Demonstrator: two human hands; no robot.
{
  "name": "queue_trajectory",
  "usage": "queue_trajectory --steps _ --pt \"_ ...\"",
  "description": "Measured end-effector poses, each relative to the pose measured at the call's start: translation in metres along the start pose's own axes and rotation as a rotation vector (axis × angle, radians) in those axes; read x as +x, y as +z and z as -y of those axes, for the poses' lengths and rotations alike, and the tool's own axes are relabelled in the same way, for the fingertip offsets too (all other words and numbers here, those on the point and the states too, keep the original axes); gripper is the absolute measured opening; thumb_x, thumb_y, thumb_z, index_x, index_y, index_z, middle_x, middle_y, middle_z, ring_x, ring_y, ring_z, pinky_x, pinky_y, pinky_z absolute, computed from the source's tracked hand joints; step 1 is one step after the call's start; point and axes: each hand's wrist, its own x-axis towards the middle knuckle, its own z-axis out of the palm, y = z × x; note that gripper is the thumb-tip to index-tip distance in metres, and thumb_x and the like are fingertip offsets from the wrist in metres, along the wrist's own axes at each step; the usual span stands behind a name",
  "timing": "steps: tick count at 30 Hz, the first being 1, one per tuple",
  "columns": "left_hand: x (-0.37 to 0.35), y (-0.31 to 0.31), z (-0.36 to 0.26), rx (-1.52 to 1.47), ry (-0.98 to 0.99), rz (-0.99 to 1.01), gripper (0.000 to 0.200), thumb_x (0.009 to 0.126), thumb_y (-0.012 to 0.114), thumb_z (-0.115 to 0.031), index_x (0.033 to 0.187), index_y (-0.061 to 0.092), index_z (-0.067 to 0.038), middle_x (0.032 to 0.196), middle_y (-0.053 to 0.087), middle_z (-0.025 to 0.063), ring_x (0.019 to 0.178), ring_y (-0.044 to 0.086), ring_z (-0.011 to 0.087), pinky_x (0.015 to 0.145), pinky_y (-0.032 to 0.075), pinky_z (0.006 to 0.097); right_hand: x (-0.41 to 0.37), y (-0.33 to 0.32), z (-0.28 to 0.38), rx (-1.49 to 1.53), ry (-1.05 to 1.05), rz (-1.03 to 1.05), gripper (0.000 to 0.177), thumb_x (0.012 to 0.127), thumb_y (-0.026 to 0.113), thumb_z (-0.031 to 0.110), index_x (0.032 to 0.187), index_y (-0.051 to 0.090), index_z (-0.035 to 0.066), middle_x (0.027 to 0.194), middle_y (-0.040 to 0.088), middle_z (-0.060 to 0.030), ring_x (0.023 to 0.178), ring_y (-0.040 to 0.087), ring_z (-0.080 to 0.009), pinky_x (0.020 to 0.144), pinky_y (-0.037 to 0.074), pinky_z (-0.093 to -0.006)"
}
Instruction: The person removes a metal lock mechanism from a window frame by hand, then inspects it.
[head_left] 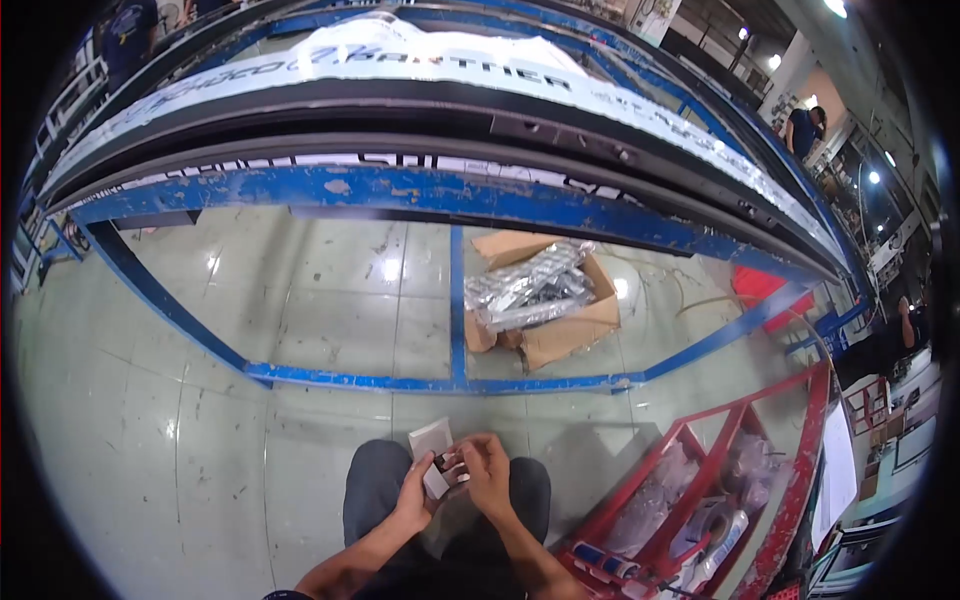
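Note:
Low in the head view, above my knees, my left hand [416, 489] grips a small white box [432, 439] that stands tilted, its flat face or flap pointing up. A small black piece [440, 463] shows by the left fingertips, at the box's near part. My right hand [484, 471] is beside it, fingers curled in against the box and the black piece. Whatever those fingers pinch is hidden behind them.
Ahead stands a blue steel frame [350, 377] bearing a long dark profile [400, 115] with printed white film. Under it sits an open cardboard box [570, 340] of plastic-wrapped parts. A red rack [640, 470] with bagged items is at right. Other people are farther back.

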Motion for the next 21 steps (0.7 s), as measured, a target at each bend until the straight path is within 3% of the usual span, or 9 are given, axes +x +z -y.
queue_trajectory --steps 1,6,7,12,16,19,21 --pt "-0.003 -0.01 0.0 -0.115 -0.045 0.008 0.04 0.101 0.054 -0.031 0.132 0.045 -0.009 0.113 0.062 0.0087 0.103 0.066 0.0285 0.088 0.058 0.0527 -0.004 0.0 0.004 0.041 0.009 0.015 0.008 0.101 0.053 0.008 0.106 0.052 0.001 0.095 0.066 -0.0097 0.08 0.065 -0.0136 0.066 0.055 -0.0264" --pt "-0.016 -0.039 -0.013 0.046 -0.076 0.057 0.042 0.1 0.055 -0.028 0.135 0.044 -0.007 0.12 0.061 0.0131 0.111 0.063 0.0321 0.09 0.056 0.0594 -0.002 -0.015 0.015 0.006 -0.052 0.073 0.017 0.098 0.06 0.006 0.113 0.057 -0.001 0.096 0.068 -0.0101 0.079 0.064 -0.0121 0.069 0.053 -0.0263" --pt "-0.016 -0.046 -0.017 0.087 -0.078 0.068 0.042 0.1 0.055 -0.027 0.135 0.044 -0.006 0.121 0.061 0.0132 0.111 0.063 0.0321 0.09 0.056 0.0594 -0.002 -0.016 0.016 -0.018 -0.095 0.083 0.023 0.098 0.059 0.004 0.121 0.056 0.0 0.094 0.068 -0.0095 0.081 0.065 -0.0134 0.069 0.055 -0.0279" --pt "-0.023 -0.066 -0.041 0.232 -0.066 0.14 0.053 0.1 0.052 -0.033 0.143 0.042 -0.004 0.139 0.054 0.0169 0.122 0.057 0.036 0.098 0.049 0.061 -0.016 -0.015 0.031 -0.205 -0.207 0.055 0.02 0.097 0.061 0.004 0.116 0.064 -0.001 0.093 0.067 -0.0053 0.082 0.064 -0.0099 0.071 0.051 -0.0234" --pt "-0.007 -0.083 -0.048 -0.052 -0.043 0.252 0.057 0.1 0.052 -0.037 0.146 0.039 -0.006 0.143 0.051 0.0173 0.127 0.052 0.0425 0.101 0.046 0.0608 -0.016 -0.033 -0.011 -0.421 -0.155 -0.098 0.013 0.094 0.066 0.004 0.105 0.07 -0.001 0.089 0.069 -0.0039 0.079 0.062 -0.007 0.07 0.048 -0.0217" --pt "-0.003 -0.08 -0.049 0.059 0.009 0.207 0.059 0.099 0.052 -0.04 0.146 0.038 -0.007 0.144 0.05 0.0172 0.129 0.05 0.0441 0.103 0.044 0.0611 -0.017 -0.083 -0.112 -0.503 -0.25 -0.238 0.013 0.091 0.07 0.007 0.102 0.069 0.0 0.085 0.071 -0.0043 0.076 0.062 -0.0068 0.068 0.049 -0.0231" --pt "-0.003 -0.074 -0.052 0.117 0.011 0.183 0.061 0.099 0.053 -0.042 0.146 0.039 -0.007 0.144 0.05 0.0175 0.129 0.05 0.0441 0.104 0.042 0.0617 -0.02 -0.076 -0.11 -0.537 -0.234 -0.234 0.013 0.089 0.073 0.007 0.1 0.069 0.001 0.083 0.071 -0.0055 0.075 0.062 -0.0073 0.068 0.05 -0.024"
